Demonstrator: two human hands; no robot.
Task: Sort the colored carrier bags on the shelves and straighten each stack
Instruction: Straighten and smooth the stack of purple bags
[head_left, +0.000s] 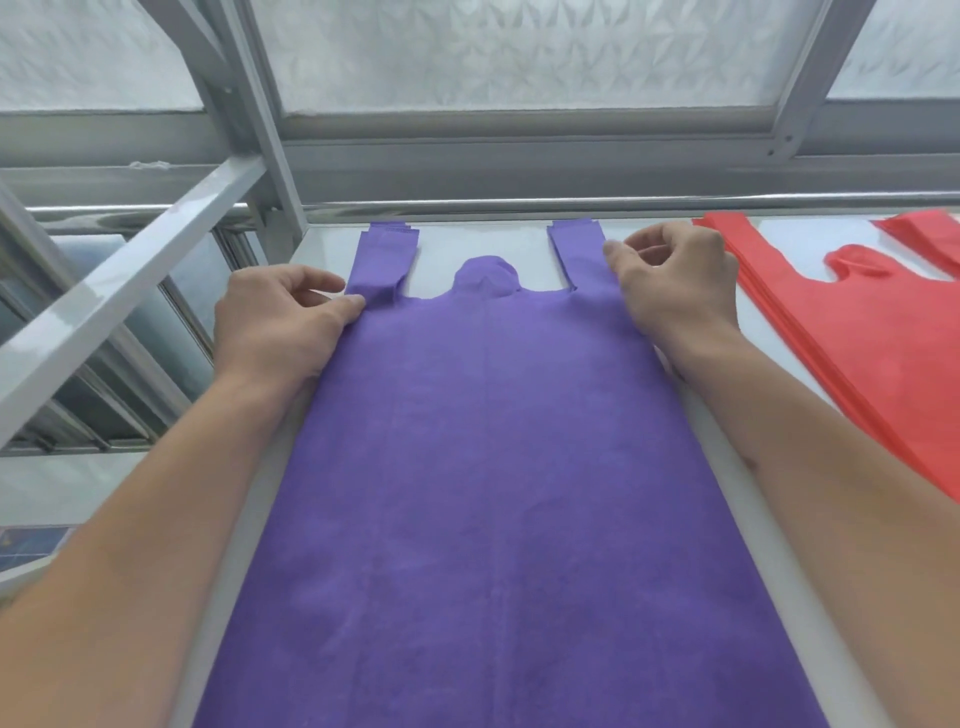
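Lying flat on a pale shelf (748, 499), a stack of purple carrier bags (493, 467) stretches away from the viewer, handles pointing toward a frosted window (519, 52). The left hand (280, 325) sits at the stack's left edge, thumb and fingers pinching the base of the left handle (382, 270). The right hand (675, 283) hovers at the right edge beside the right handle (576, 249), fingers curled; whether it actually pinches fabric is unclear. A red stack (841, 332) lies just to the right, slightly fanned. Pulling unevenly would likely skew the thin upper layers or fold a handle under. Both grips sit at the far corners, the bulk lying between the forearms.
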